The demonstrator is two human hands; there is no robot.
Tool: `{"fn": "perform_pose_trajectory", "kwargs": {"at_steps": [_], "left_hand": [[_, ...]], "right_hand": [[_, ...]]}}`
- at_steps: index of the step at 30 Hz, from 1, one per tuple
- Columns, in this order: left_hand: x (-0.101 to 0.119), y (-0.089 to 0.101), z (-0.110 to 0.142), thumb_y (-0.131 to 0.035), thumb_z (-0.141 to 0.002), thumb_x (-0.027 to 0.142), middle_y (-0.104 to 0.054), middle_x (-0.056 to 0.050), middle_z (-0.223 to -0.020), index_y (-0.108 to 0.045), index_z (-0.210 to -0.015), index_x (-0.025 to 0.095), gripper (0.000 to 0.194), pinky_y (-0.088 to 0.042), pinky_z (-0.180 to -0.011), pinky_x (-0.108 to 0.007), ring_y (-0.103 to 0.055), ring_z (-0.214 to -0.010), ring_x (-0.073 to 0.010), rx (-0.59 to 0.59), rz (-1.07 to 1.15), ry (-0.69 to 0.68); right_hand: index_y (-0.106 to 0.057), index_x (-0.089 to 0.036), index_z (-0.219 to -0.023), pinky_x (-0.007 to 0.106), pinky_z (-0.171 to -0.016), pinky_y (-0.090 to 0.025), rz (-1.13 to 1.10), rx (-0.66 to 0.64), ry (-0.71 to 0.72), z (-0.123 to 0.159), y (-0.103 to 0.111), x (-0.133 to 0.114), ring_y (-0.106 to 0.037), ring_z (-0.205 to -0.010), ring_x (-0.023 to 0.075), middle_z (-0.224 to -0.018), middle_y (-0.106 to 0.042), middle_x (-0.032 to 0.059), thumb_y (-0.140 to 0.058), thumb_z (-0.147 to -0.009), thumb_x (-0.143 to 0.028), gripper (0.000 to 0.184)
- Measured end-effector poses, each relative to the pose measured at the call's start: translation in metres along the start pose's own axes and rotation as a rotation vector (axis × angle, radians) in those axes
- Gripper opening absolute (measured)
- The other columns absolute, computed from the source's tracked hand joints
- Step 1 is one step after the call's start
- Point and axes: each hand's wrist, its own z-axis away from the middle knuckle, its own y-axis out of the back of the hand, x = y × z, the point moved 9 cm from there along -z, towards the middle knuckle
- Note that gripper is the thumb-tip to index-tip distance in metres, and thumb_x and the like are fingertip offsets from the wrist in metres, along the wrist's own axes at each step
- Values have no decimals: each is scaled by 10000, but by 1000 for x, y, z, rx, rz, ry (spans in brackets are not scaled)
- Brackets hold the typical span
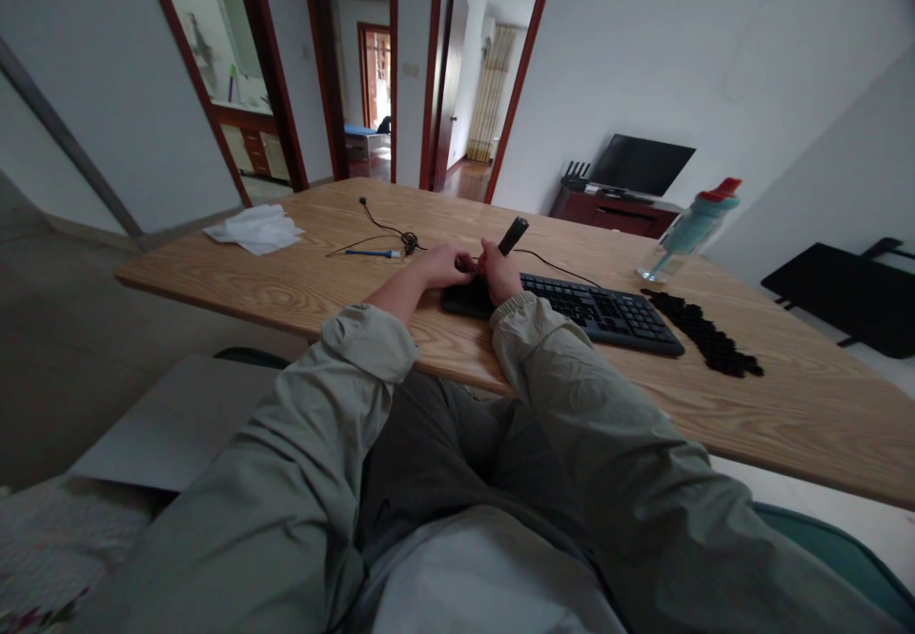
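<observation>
A black keyboard (600,310) lies along the near edge of the wooden table, its left end partly hidden behind my hands. My right hand (498,274) is closed around a black-handled tool (513,235), its thick handle pointing up and to the right. The tool's working end is hidden by my fingers. Close beside it, my left hand (444,264) is curled over the keyboard's left part with fingers pinched together. What those fingers hold, if anything, I cannot make out. Black keycaps (704,334) lie in a long pile right of the keyboard.
Left of my hands lie a blue brush (373,254) and a bundled black cable (409,241). Crumpled white tissue (255,229) sits at the table's left end. A clear bottle with a red lid (690,229) stands behind the keycaps on the wooden table (801,405).
</observation>
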Motion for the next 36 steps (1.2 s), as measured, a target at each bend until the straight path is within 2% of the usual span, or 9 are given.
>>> {"fn": "perform_pose_trajectory", "kwargs": {"at_steps": [4, 8, 11, 14, 19, 24, 27, 31, 36], "left_hand": [[-6, 6, 0, -631, -728, 180, -725, -84, -954, -718, -966, 107, 263, -491, -806, -283, -650, -852, -173, 27, 66, -8], [-2, 2, 2, -651, -727, 209, -720, -75, -938, -728, -953, 122, 254, -491, -783, -289, -643, -843, -186, -18, 16, 11], [1, 0, 4, -652, -739, 242, -716, -60, -921, -725, -947, 140, 243, -486, -757, -281, -636, -819, -177, -29, -6, 16], [1, 1, 3, -647, -739, 248, -713, -54, -908, -718, -942, 145, 238, -479, -747, -278, -626, -798, -168, -9, -8, 12], [0, -6, 0, -657, -731, 270, -711, -46, -889, -709, -920, 157, 226, -462, -714, -280, -623, -772, -171, -42, -48, -23], [4, -8, 0, -683, -709, 261, -718, -34, -906, -715, -930, 201, 232, -463, -777, -294, -630, -836, -188, -47, -53, -43], [11, -5, 2, -690, -703, 251, -712, -37, -926, -712, -942, 209, 243, -465, -800, -304, -626, -867, -196, -24, -86, -44], [19, 1, 4, -678, -710, 265, -698, -67, -942, -703, -914, 175, 225, -462, -773, -305, -619, -860, -207, 38, -191, -66], [19, -3, 2, -642, -714, 249, -708, -56, -932, -707, -934, 169, 243, -463, -730, -290, -620, -809, -192, -4, -124, -118]], "right_hand": [[-445, -220, -629, 262, -595, -394, 230, -113, 174, 7, -3, -19, -443, -575, 123, -593, -466, -26, -464, -851, -623, 460], [-485, -221, -666, 283, -618, -377, 475, -195, 292, 14, 11, -36, -455, -619, 147, -624, -477, -15, -407, -880, -641, 478], [-520, -219, -688, 297, -634, -371, 687, -207, 339, 24, 22, -42, -478, -637, 163, -646, -507, -1, -375, -901, -637, 491], [-568, -215, -755, 302, -653, -387, 756, -166, 362, 37, 26, -45, -523, -682, 178, -713, -572, 26, -356, -912, -634, 495], [-598, -214, -819, 328, -709, -434, 816, -103, 337, 45, 20, -39, -568, -733, 208, -758, -616, 70, -375, -919, -600, 457], [-614, -209, -857, 364, -762, -454, 887, -101, 329, 41, 17, -36, -607, -822, 246, -822, -650, 117, -371, -929, -559, 432], [-620, -202, -911, 359, -754, -457, 937, -104, 337, 46, 15, -39, -622, -845, 254, -859, -667, 129, -356, -933, -567, 452], [-605, -210, -989, 358, -727, -453, 1048, -82, 258, 58, 16, -42, -638, -813, 265, -870, -680, 133, -340, -923, -627, 498], [-560, -224, -1021, 353, -670, -433, 1097, -128, 204, 72, 11, -43, -651, -796, 285, -926, -691, 136, -301, -907, -687, 542]]}}
